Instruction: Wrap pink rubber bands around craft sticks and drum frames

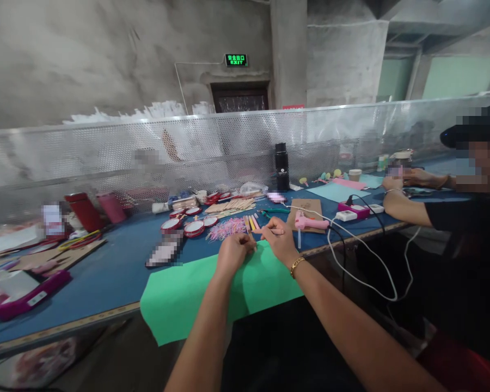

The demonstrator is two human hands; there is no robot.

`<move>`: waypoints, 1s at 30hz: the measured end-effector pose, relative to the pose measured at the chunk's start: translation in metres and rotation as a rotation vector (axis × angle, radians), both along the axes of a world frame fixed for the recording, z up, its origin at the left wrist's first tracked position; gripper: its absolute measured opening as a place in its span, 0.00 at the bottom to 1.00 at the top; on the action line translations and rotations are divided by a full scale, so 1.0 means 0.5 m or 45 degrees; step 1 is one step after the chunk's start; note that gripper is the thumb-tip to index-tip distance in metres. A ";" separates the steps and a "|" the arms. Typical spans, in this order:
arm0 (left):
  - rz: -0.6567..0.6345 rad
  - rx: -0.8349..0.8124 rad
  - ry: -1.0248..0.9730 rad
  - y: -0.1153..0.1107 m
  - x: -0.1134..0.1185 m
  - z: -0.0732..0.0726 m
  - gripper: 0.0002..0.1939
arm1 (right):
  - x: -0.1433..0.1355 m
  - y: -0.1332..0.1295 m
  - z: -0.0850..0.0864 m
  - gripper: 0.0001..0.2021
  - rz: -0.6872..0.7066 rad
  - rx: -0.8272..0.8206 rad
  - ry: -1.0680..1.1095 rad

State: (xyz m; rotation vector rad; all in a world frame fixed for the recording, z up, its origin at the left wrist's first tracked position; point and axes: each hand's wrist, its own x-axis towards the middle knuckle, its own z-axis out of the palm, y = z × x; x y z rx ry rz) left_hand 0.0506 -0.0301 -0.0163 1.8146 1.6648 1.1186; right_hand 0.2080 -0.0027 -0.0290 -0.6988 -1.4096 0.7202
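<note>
A large green sheet (179,299) hangs over the front edge of the blue table, under both my hands. My left hand (236,251) is closed at its upper edge, pinching something too small to make out near a thin brown stick (249,227). My right hand (280,239), with a gold bracelet at the wrist, is wrapped round a pinkish pen-like stick (268,231) that points left. Just beyond my hands lie several coloured sticks (253,221) and a pile of pink and purple strips (227,229).
A pink glue gun (310,222) rests on cardboard at the right, near white cables (363,250). Small red-rimmed drums (194,228), a phone (165,250) and a black bottle (281,167) stand or lie beyond. At the far right, another person's hands (396,182) work.
</note>
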 end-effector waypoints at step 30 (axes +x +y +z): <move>0.030 0.010 0.016 -0.006 0.002 -0.002 0.10 | 0.003 0.001 -0.005 0.10 -0.060 0.047 -0.037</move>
